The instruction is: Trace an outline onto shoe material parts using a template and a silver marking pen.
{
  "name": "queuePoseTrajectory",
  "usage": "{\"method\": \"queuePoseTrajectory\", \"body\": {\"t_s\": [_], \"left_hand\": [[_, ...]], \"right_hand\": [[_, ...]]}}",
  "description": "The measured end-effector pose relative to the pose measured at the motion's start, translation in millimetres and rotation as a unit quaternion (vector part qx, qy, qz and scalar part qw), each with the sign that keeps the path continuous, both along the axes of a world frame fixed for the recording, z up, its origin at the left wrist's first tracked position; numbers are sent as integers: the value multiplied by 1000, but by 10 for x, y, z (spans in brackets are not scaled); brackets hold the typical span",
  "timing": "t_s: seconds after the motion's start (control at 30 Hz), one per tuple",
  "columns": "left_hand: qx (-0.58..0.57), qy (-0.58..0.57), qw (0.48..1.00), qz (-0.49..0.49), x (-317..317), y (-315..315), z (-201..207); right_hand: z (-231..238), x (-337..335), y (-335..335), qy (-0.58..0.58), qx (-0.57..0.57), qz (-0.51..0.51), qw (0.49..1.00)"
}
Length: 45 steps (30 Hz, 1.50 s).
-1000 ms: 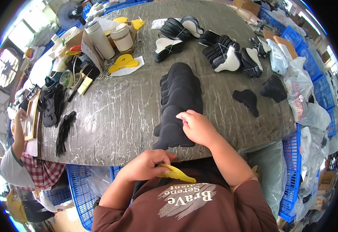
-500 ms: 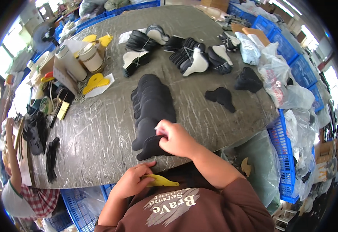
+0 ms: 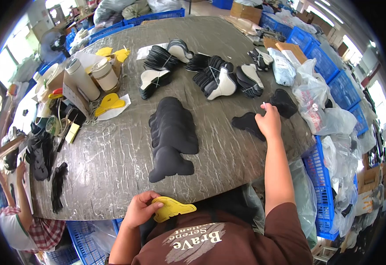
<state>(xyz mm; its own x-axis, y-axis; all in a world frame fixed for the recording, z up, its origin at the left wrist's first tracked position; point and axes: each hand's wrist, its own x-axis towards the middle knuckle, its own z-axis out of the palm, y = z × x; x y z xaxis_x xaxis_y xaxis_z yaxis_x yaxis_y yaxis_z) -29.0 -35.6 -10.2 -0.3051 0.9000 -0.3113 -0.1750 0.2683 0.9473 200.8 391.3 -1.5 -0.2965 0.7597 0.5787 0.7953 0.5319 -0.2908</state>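
In my left hand (image 3: 142, 208), near the table's front edge, is a flat yellow template (image 3: 174, 209) with a dark outline and cut-outs, pinched between thumb and fingers. My right hand (image 3: 270, 121) reaches out to the right, closed on a thin white stick (image 3: 264, 105) of which only the tip shows. Beneath and beside that hand lies a curved black pad (image 3: 245, 122), partly covered by it. Just beyond is another stack of black pads (image 3: 284, 102). A long overlapping row of black pads (image 3: 171, 128) runs up the middle of the table.
Tied bundles of black and white pads (image 3: 215, 77) lie across the far table (image 3: 113, 176). A thermos (image 3: 82, 79), a white jar (image 3: 104, 74) and another yellow template (image 3: 110, 104) stand or lie at left. Blue crates (image 3: 321, 190) and plastic bags (image 3: 312, 97) line the right. Another person (image 3: 25, 225) works at left.
My right hand has left the near end of the pad row and moved right and away to the separate black pads. The yellow template in my left hand has turned up, showing its face.
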Motion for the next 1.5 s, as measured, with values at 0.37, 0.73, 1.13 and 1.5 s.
{"method": "queuePoseTrajectory", "body": {"t_s": [0.37,0.73,1.13,1.5], "left_hand": [[24,19,981,192,-229,268,83],[-86,324,940,63,-248,788,136],[41,494,863,97,-90,872,75],[-36,500,865,24,168,273,194]], "right_hand": [[30,-855,-1957,-124,-199,403,884],[19,-657,-2114,-84,-240,404,879],[40,-600,-2236,-77,-243,384,887],[40,-520,-2250,-66,-233,412,878]]}}
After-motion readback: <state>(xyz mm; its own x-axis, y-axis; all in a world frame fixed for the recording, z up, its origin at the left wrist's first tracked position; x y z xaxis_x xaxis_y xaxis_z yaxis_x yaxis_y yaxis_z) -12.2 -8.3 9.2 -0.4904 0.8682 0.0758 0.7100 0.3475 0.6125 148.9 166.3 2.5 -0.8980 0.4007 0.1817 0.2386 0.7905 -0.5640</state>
